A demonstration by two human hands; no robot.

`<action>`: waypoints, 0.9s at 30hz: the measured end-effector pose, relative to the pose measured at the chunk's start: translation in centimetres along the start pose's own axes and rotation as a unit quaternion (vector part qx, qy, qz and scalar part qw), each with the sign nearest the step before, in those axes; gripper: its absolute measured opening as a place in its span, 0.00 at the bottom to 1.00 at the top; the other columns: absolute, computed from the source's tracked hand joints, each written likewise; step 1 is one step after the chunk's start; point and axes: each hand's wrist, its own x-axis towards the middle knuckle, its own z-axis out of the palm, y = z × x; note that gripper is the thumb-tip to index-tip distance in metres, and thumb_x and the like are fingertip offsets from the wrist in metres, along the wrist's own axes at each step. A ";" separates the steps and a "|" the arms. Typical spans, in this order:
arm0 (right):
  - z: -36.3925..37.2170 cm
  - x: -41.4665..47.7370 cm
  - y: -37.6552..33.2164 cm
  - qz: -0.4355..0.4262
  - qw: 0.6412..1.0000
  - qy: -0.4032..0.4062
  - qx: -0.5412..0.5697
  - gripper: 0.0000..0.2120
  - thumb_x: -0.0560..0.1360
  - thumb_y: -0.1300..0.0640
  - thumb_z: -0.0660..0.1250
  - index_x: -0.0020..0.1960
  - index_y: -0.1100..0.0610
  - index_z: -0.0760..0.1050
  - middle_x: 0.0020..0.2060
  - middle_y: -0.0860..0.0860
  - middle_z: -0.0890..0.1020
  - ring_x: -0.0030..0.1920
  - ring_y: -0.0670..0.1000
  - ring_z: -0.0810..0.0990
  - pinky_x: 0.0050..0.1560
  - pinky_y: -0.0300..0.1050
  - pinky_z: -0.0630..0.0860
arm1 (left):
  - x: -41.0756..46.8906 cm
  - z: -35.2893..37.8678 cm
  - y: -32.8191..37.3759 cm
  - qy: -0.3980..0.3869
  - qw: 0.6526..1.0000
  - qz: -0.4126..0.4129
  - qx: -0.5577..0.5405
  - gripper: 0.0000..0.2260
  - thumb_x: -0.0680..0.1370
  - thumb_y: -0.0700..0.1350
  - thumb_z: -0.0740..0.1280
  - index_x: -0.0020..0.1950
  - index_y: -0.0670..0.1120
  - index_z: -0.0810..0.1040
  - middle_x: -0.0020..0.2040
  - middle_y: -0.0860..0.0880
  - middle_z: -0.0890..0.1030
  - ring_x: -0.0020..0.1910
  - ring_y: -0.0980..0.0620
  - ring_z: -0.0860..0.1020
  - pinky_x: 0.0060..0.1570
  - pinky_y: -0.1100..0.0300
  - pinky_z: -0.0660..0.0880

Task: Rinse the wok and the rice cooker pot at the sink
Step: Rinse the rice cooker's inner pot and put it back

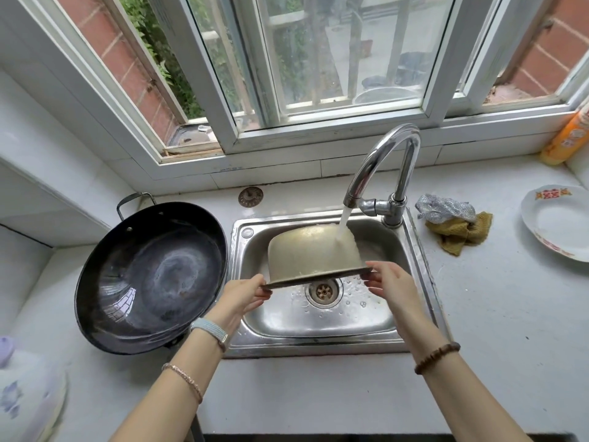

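Observation:
The metal rice cooker pot is upside down over the steel sink. Water from the curved tap runs onto its upturned bottom. My left hand grips the pot's rim on the left side, and my right hand grips the rim on the right. The black wok rests tilted on the counter to the left of the sink, its inside wet and shiny, one edge overlapping the sink's rim.
A sink strainer plug lies behind the sink. A steel scourer and a yellow cloth lie right of the tap. A white plate and an orange bottle stand far right. A rice cooker lid sits bottom left.

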 end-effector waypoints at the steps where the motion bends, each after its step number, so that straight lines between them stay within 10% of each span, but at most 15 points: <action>1: 0.0 -0.2 0.1 -0.015 1.000 -0.008 -0.013 0.09 0.76 0.58 0.61 0.48 0.54 0.81 0.43 0.53 0.85 0.45 0.52 0.83 0.50 0.47 0.79 | -0.2 -0.1 -0.1 0.000 1.000 -0.003 -0.006 0.09 0.74 0.39 0.65 0.44 0.35 0.81 0.38 0.37 0.84 0.31 0.52 0.82 0.31 0.67 0.77; 5: 0.0 -1.3 0.1 -0.075 0.988 -0.035 -0.130 0.12 0.70 0.60 0.68 0.51 0.47 0.79 0.40 0.44 0.85 0.45 0.43 0.83 0.45 0.40 0.77 | -0.8 -1.0 -0.7 -0.009 0.999 -0.005 -0.032 0.14 0.78 0.40 0.61 0.35 0.38 0.76 0.26 0.42 0.78 0.17 0.58 0.72 0.20 0.70 0.69; 13: 1.6 0.5 -0.9 -0.073 0.975 -0.078 -0.194 0.19 0.70 0.66 0.66 0.57 0.50 0.77 0.40 0.45 0.85 0.45 0.42 0.82 0.38 0.36 0.72 | -0.7 -2.0 -1.5 0.020 0.999 0.012 -0.036 0.16 0.78 0.46 0.62 0.43 0.35 0.82 0.39 0.37 0.85 0.41 0.46 0.84 0.48 0.57 0.79; 27: 1.7 6.4 -0.2 0.008 0.973 -0.098 -0.208 0.23 0.71 0.66 0.71 0.65 0.66 0.73 0.43 0.56 0.82 0.47 0.52 0.80 0.60 0.50 0.77 | 2.3 0.7 -1.0 0.066 0.982 0.130 0.123 0.09 0.73 0.47 0.74 0.34 0.47 0.82 0.35 0.48 0.84 0.44 0.49 0.83 0.56 0.53 0.77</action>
